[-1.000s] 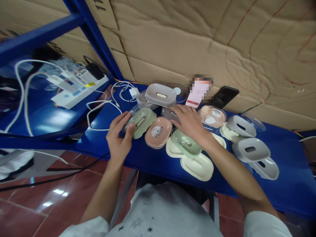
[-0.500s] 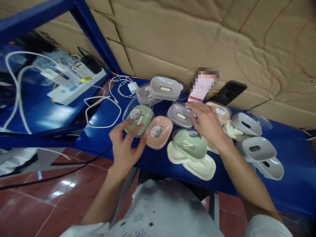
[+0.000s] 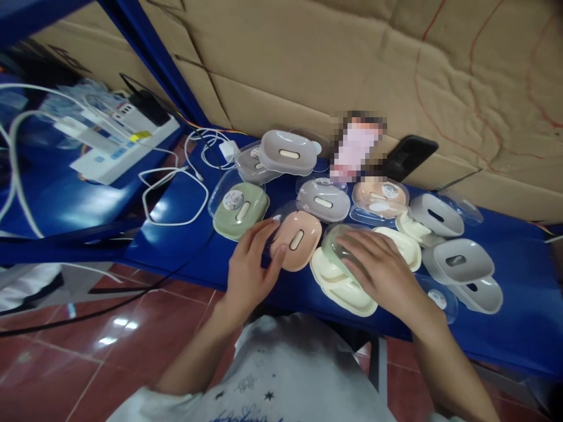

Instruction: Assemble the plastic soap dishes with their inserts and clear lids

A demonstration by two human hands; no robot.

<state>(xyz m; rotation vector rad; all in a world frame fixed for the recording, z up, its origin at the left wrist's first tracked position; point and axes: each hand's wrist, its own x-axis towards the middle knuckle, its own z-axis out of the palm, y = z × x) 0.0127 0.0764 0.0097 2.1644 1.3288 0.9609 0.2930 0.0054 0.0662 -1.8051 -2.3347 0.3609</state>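
Observation:
My left hand (image 3: 250,272) grips the left side of a peach soap dish (image 3: 305,227), thumb on its surface and fingers by the clear plastic around it. A pale slot insert shows in that dish's middle. To the right, my right hand (image 3: 387,272) curls from above over a green soap dish (image 3: 336,241) with a clear cover, hiding much of it. Beneath the green dish lie cream trays (image 3: 356,296). Another green dish (image 3: 240,220) with a round label sits left of the peach one. A grey dish (image 3: 323,201) lies just behind.
More grey dishes (image 3: 288,151) stand at the back left, and several grey trays (image 3: 460,262) at the right. A second peach dish (image 3: 380,195), a lit phone (image 3: 355,146) and a dark phone (image 3: 411,157) are near the cardboard (image 3: 281,70). Cables and a power strip (image 3: 105,164) lie left.
My right hand has moved from the grey dish toward me onto the green dish. My left hand has moved right to the peach dish, whose label no longer shows on top.

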